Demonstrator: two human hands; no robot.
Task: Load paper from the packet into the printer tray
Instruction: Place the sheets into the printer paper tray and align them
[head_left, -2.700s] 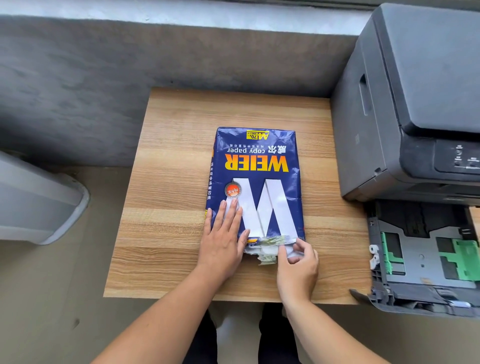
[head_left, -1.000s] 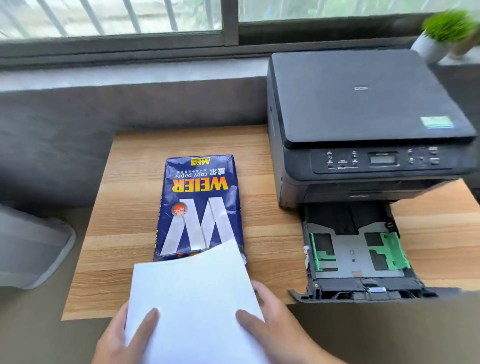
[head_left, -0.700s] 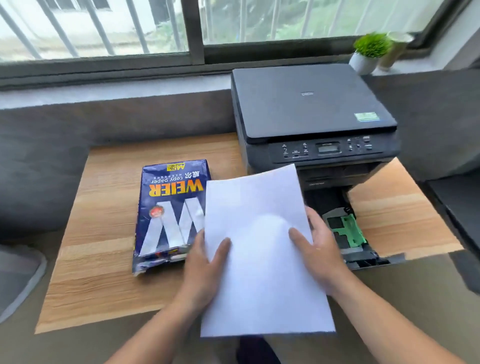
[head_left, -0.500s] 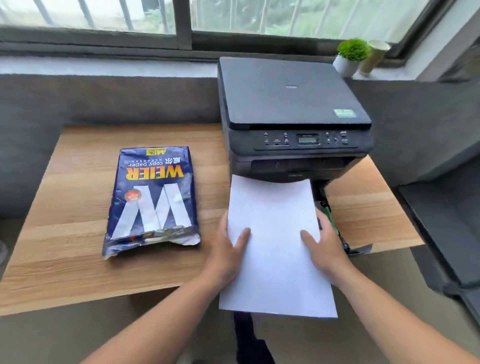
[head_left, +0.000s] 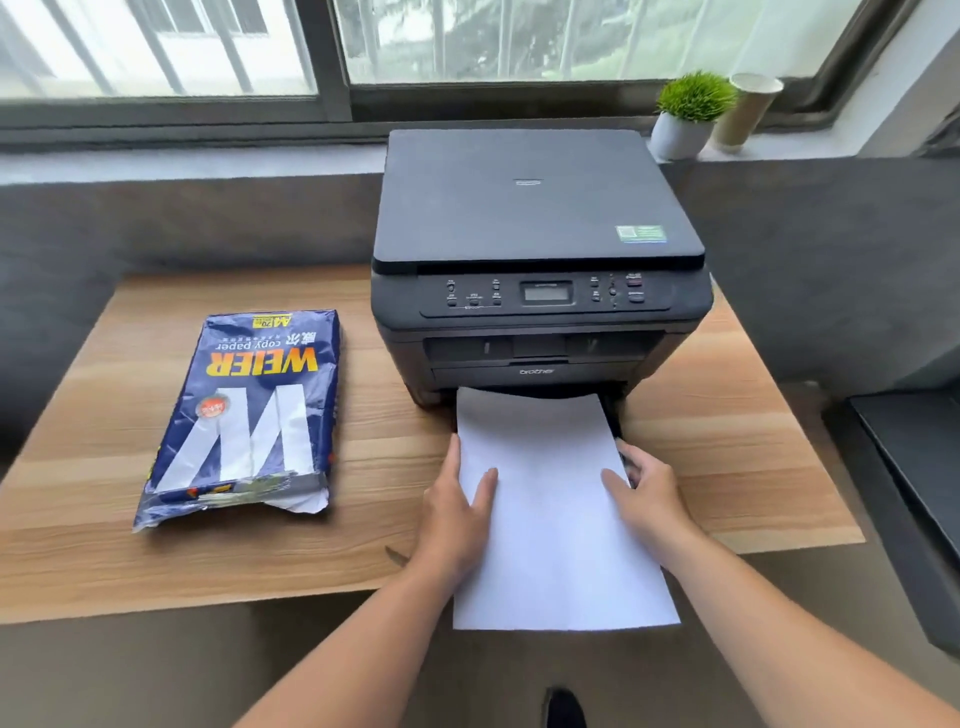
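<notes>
Wooden table (head_left: 104, 545), packet (head_left: 244, 415) lying left of printer (head_left: 535, 291). My left hand (head_left: 457, 514) and right hand (head_left: 644, 499) pinch paper (head_left: 550, 519) edges, thumbs on top, far end at tray mouth.

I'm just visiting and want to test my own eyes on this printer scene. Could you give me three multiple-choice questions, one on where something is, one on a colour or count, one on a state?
1. Where does the paper packet lie relative to the printer?
A. On top of it
B. To its left on the table
C. On the windowsill

2. What is the packet's main colour?
A. Dark blue
B. Red
C. Green

3. What state is the packet's near end in?
A. Sealed flat
B. Taped over
C. Torn open

Answers:
1. B, it lies flat on the wooden table, apart from the printer.
2. A, the wrapper is dark blue with white and orange lettering.
3. C, the near end is ragged and gapes, while the left hand and right hand hold the white sheets at the printer's front.
</notes>
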